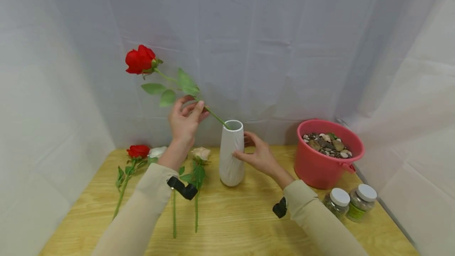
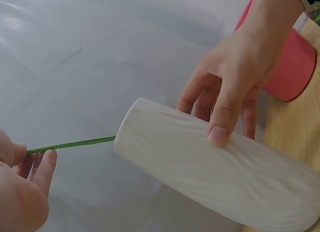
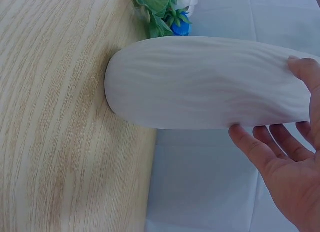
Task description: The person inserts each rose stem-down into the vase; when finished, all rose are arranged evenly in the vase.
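My left hand [image 1: 186, 119] pinches the green stem [image 2: 85, 142] of a red rose [image 1: 140, 59] between thumb and fingers. The rose slants up to the left, and its lower stem end reaches into the mouth of a white vase [image 1: 232, 157]. The vase stands upright on the table, its surface rippled. My right hand [image 1: 261, 155] holds the vase from the right near its upper half, thumb on the front and fingers around the far side. How deep the stem goes is hidden inside the vase.
On the wooden table [image 1: 220, 216] to the left lie another red rose [image 1: 138, 151], a white flower [image 1: 157, 152] and a cream rose [image 1: 201, 153]. A blue flower [image 3: 181, 26] shows behind the vase. At right stand a pink bucket [image 1: 316, 169] of pebbles and two white-lidded jars [image 1: 339, 197].
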The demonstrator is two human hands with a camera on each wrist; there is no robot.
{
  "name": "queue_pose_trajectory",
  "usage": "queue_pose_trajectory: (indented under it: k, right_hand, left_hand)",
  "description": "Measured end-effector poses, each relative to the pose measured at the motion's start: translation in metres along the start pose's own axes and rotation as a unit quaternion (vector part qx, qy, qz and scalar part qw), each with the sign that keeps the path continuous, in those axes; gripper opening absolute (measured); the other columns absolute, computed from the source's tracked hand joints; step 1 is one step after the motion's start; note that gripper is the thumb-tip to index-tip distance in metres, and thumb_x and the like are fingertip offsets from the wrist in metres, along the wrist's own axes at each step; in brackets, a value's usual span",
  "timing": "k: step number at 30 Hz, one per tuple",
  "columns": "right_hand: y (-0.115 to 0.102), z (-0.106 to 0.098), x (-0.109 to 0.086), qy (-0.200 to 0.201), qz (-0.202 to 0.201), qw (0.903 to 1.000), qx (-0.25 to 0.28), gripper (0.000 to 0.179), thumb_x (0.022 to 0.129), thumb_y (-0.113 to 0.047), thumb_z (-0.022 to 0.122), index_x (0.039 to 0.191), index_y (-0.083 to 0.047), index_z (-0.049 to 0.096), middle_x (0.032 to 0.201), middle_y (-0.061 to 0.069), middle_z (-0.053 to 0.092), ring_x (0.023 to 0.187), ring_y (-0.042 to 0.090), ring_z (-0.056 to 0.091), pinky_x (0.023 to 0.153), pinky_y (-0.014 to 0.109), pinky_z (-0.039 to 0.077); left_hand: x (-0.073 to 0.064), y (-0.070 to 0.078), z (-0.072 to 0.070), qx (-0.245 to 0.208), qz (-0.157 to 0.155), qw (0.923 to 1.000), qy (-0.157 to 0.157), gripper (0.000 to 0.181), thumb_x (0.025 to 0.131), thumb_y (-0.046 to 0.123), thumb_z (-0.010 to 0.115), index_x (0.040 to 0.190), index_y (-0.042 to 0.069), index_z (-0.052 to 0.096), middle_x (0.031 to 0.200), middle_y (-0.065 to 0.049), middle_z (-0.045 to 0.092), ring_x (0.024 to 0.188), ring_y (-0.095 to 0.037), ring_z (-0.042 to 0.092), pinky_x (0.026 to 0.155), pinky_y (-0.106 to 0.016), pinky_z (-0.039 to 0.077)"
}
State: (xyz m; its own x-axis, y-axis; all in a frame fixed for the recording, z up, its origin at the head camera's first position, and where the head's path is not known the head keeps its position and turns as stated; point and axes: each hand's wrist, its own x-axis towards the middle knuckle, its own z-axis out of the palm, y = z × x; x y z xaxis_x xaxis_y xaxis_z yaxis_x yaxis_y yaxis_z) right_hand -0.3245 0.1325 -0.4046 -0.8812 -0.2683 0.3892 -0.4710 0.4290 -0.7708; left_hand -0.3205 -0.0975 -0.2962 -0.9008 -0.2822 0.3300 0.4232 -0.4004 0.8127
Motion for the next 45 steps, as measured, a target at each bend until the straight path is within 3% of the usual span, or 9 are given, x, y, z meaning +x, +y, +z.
queue_pose_trajectory:
  k: [11, 17, 21, 25, 29, 35, 38, 45]
  right_hand:
    - [-0.001, -0.001, 0.0, -0.001, 0.007, 1.0, 0.003, 0.071, 0.087, -0.022, 0.089, 0.147, -0.007, 0.054, 0.129, 0.02, 0.07, 0.116, 0.035, 0.07, 0.102, 0.053, 0.059]
    - [0.0, 0.0, 0.0, -0.001, 0.012, 0.9999, -0.001, 0.071, 0.087, -0.023, 0.089, 0.147, -0.008, 0.054, 0.13, 0.019, 0.07, 0.117, 0.036, 0.069, 0.102, 0.052, 0.059]
    - [0.0, 0.0, 0.0, -0.001, 0.013, 0.9999, -0.002, 0.071, 0.087, -0.023, 0.089, 0.147, -0.009, 0.053, 0.13, 0.018, 0.07, 0.117, 0.036, 0.069, 0.102, 0.051, 0.059]
    - [0.0, 0.0, 0.0, -0.002, 0.014, 0.9999, 0.0, 0.071, 0.088, -0.024, 0.088, 0.148, -0.009, 0.053, 0.13, 0.018, 0.07, 0.118, 0.035, 0.069, 0.101, 0.051, 0.059]
    - [-0.001, -0.001, 0.001, -0.003, 0.014, 0.9999, 0.0, 0.071, 0.088, -0.025, 0.088, 0.148, -0.009, 0.053, 0.13, 0.017, 0.07, 0.118, 0.036, 0.069, 0.102, 0.052, 0.059]
    - [0.0, -0.001, 0.001, -0.005, 0.017, 0.9998, 0.001, 0.071, 0.088, -0.025, 0.089, 0.147, -0.009, 0.053, 0.13, 0.018, 0.07, 0.119, 0.037, 0.068, 0.103, 0.053, 0.059]
    - [0.001, -0.001, 0.001, -0.005, 0.017, 0.9998, 0.002, 0.071, 0.088, -0.025, 0.089, 0.147, -0.009, 0.054, 0.13, 0.017, 0.07, 0.118, 0.037, 0.069, 0.102, 0.053, 0.059]
    - [0.005, 0.0, 0.002, -0.003, 0.006, 1.0, 0.007, 0.069, 0.088, -0.027, 0.088, 0.147, -0.011, 0.054, 0.13, 0.016, 0.071, 0.117, 0.036, 0.069, 0.102, 0.052, 0.059]
  left_hand:
    - [-0.004, -0.013, 0.009, 0.005, 0.014, 0.9995, -0.028, 0.017, 0.099, -0.008, 0.066, 0.115, -0.007, 0.061, 0.077, 0.003, 0.073, 0.071, -0.012, 0.075, 0.07, -0.026, 0.067]
    - [-0.007, -0.021, 0.012, 0.06, 0.022, 0.9957, -0.068, 0.02, 0.098, -0.008, 0.067, 0.116, -0.014, 0.061, 0.077, 0.002, 0.074, 0.068, -0.009, 0.073, 0.069, -0.025, 0.066]
    - [-0.009, -0.025, 0.013, 0.124, 0.05, 0.9862, -0.098, 0.021, 0.097, -0.008, 0.069, 0.115, -0.017, 0.063, 0.084, -0.019, 0.077, 0.067, -0.005, 0.072, 0.07, -0.021, 0.065]
    - [-0.011, -0.028, 0.013, 0.215, 0.084, 0.9658, -0.119, 0.019, 0.097, -0.003, 0.071, 0.112, -0.014, 0.068, 0.095, -0.033, 0.076, 0.071, 0.004, 0.068, 0.071, -0.014, 0.059]
    - [-0.012, -0.032, 0.012, 0.272, 0.094, 0.9487, -0.13, 0.018, 0.097, 0.002, 0.074, 0.11, -0.01, 0.071, 0.096, -0.03, 0.077, 0.079, -0.004, 0.071, 0.072, -0.012, 0.051]
    - [-0.013, -0.039, 0.009, 0.301, 0.095, 0.939, -0.136, 0.018, 0.1, 0.008, 0.071, 0.11, -0.008, 0.073, 0.098, -0.027, 0.079, 0.094, -0.038, 0.077, 0.074, -0.014, 0.053]
    - [-0.013, -0.042, 0.008, 0.316, 0.103, 0.9343, -0.13, 0.019, 0.101, 0.01, 0.071, 0.108, -0.007, 0.075, 0.098, -0.025, 0.079, 0.095, -0.04, 0.077, 0.076, -0.019, 0.056]
    - [-0.014, -0.045, 0.004, 0.341, 0.118, 0.9248, -0.12, 0.017, 0.096, 0.007, 0.075, 0.104, -0.007, 0.079, 0.105, -0.024, 0.079, 0.101, -0.039, 0.076, 0.082, -0.043, 0.065]
